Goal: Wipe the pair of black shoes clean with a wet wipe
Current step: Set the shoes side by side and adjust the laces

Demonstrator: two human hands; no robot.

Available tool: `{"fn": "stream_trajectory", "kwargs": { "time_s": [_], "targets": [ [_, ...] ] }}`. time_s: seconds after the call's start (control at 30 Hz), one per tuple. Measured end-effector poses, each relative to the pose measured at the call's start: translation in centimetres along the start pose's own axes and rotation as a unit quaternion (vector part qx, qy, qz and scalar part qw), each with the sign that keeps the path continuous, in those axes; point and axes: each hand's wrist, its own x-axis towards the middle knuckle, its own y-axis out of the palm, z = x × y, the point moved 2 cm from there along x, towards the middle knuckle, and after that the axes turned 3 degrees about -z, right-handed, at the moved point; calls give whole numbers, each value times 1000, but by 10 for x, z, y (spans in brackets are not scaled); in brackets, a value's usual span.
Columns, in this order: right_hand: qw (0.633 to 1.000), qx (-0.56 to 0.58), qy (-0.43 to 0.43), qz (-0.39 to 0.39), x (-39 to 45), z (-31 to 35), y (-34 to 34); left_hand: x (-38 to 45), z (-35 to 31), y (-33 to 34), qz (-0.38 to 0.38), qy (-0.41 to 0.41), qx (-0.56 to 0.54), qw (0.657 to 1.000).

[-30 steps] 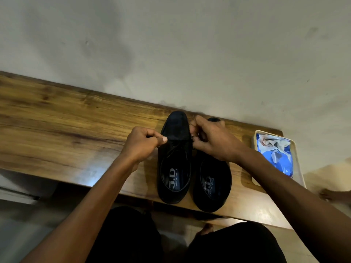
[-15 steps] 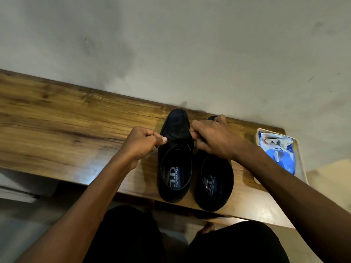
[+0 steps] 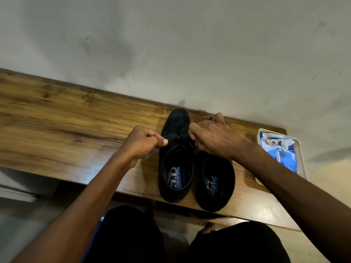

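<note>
Two black lace-up shoes stand side by side on the wooden table (image 3: 66, 120), toes towards the wall. My left hand (image 3: 141, 143) is curled beside the left shoe (image 3: 175, 126), thumb pressed to forefinger in a pinch on a thin black lace end. My right hand (image 3: 212, 137) lies over the front of the right shoe (image 3: 216, 183) and pinches the other lace end at the left shoe's lacing. The right shoe's toe is hidden under that hand. A blue wet-wipe pack (image 3: 279, 149) lies to the right.
The wipe pack and crumpled white wipes sit in a shallow cream tray (image 3: 302, 158) at the table's right end. A pale wall runs right behind the table. My dark-clothed knees and a bare foot (image 3: 208, 227) are below the table's front edge.
Both hands stay at the left shoe's laces. My right hand has slid slightly forward over the right shoe's toe. The view has shifted a little.
</note>
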Motion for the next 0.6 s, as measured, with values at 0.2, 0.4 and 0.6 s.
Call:
{"fn": "stream_trajectory", "kwargs": {
  "time_s": [0.2,0.4,0.6],
  "targets": [
    [981,123,92,-117,-12,-10,-4,-7,2,-4,-57,50,10,997],
    [950,198,141,-197,-35,29,-9,-36,0,6,-196,228,128,945],
    [977,133,140,-93,-28,34,6,-48,10,30,-148,257,190,936]
  ]
}}
